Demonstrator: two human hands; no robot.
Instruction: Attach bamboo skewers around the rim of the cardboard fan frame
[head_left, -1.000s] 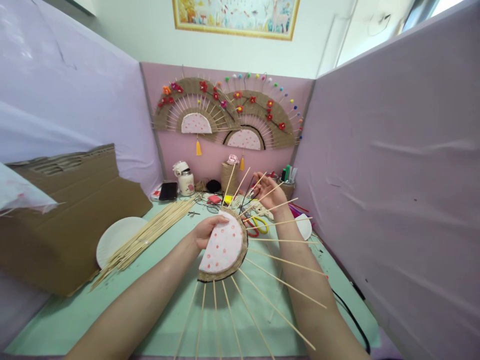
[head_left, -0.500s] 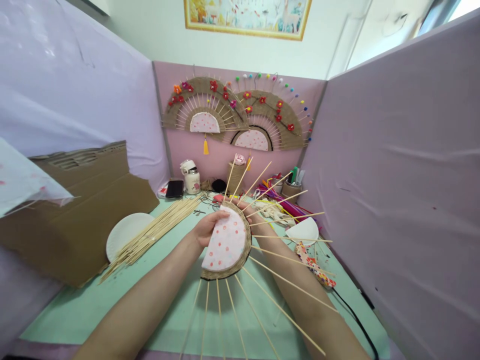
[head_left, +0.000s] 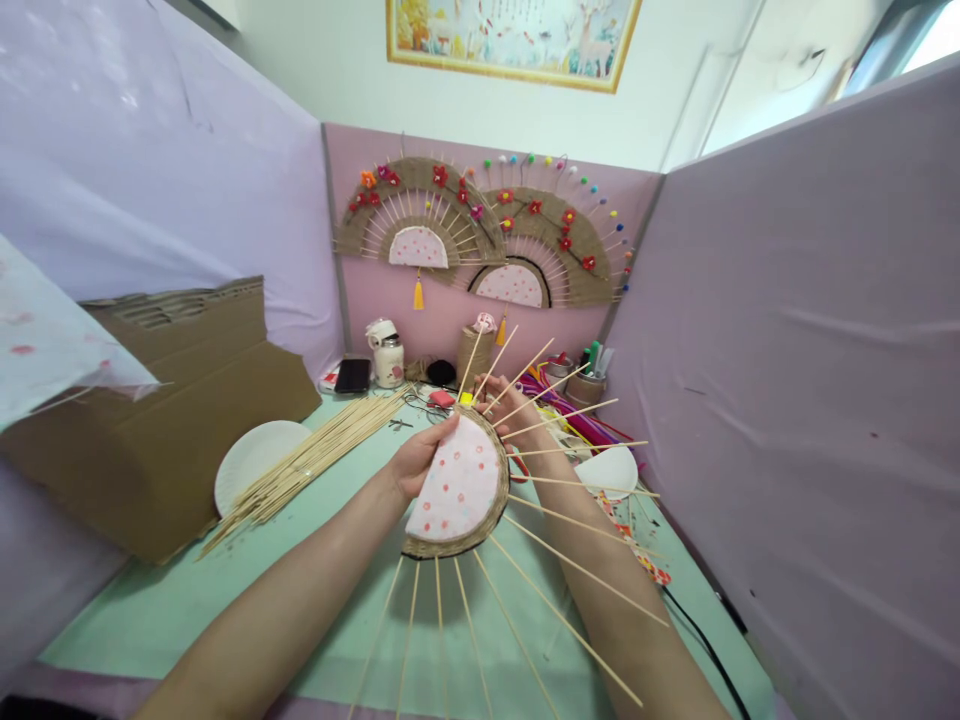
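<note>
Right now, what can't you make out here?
Left hand: head view, most fingers hidden behind the fan.
Sticks: head view, some ends cut off by the bottom edge.
Right hand: head view, partly behind sticks; grip unclear.
Framed picture: head view, top cut off by the edge.

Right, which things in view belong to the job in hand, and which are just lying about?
In the job:
- fan, held in the left hand, the right hand near its curved edge
- loose sticks, probably: they look like the fan's own

Lying about, it seems:
- white bottle
- phone
- white plate, partly under the loose sticks
</note>
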